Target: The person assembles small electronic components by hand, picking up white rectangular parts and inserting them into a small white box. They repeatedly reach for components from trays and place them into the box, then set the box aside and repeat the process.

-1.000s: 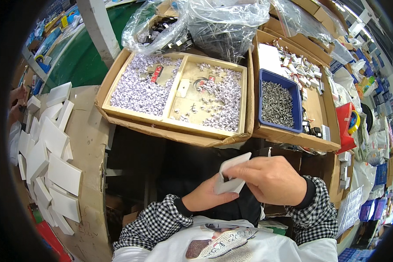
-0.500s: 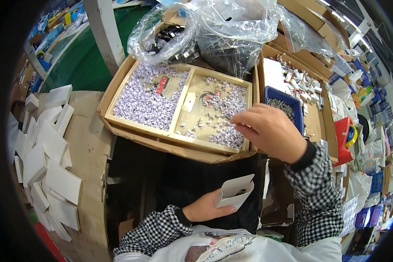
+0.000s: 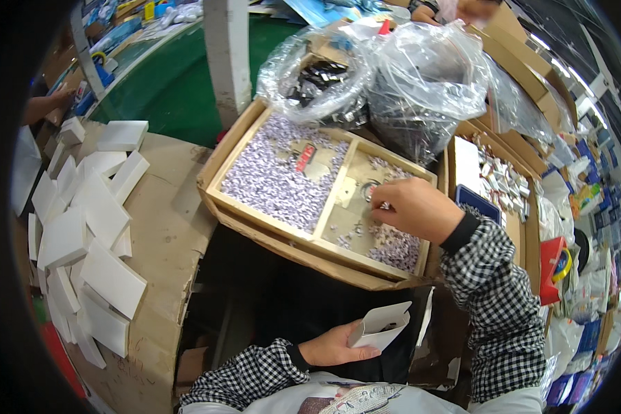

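My left hand [image 3: 334, 345] grips a small white cardboard box [image 3: 383, 329] low in front of me. Its flap stands up, and something small and dark shows inside. Over the right compartment of a wooden tray [image 3: 332, 196], my right hand [image 3: 419, 212] is closed in a pinch. A small white piece [image 3: 385, 205] shows at its fingertips. Loose small white pieces [image 3: 395, 250] lie scattered below that hand. The left compartment holds a thick layer of similar white pieces [image 3: 269, 179].
White boxes [image 3: 103, 207] lie piled on cardboard [image 3: 165, 276] at left. Behind the tray stand clear plastic bags [image 3: 428, 83] with dark parts. A blue bin [image 3: 477, 205] sits right of the tray, near a carton of small parts [image 3: 504, 186]. Other people's hands show at the far edges.
The view has shifted, so the tray sits further right and lower. My right hand has moved left over the tray's right compartment. My left hand still holds the box.
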### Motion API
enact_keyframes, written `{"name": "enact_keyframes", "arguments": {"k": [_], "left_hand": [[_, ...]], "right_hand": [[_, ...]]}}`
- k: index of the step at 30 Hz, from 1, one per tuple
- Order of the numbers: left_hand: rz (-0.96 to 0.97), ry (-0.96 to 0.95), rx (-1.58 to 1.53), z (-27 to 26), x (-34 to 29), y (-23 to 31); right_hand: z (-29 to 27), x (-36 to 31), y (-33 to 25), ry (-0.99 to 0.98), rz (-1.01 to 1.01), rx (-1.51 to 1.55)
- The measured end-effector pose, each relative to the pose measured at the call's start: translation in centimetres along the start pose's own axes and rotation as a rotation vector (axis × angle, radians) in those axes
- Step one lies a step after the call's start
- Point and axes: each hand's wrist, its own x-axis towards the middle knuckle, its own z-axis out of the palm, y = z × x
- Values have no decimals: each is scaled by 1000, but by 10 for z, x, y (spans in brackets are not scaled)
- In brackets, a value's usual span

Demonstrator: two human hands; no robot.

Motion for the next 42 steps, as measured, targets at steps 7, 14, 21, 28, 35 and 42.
{"name": "enact_keyframes", "arguments": {"k": [7,14,21,28,35,42], "left_hand": [[8,2,-70,-7,0,-4],[3,73,-68,-13,-4,-11],[60,98,-65,-18,-9,-13],[30,44,-105,-22,-9,-5],[-41,72,-44,-21,-13,2],[52,139,-87,-22,-17,-6]], "right_hand": [[-13,50,-2,267,-129,146],[11,110,4,326,6,-298],[-7,109,-1,218,-115,219],[-8,108,-8,149,-203,7],[7,115,-18,59,-106,1],[-37,44,-32,229,-224,234]]}}
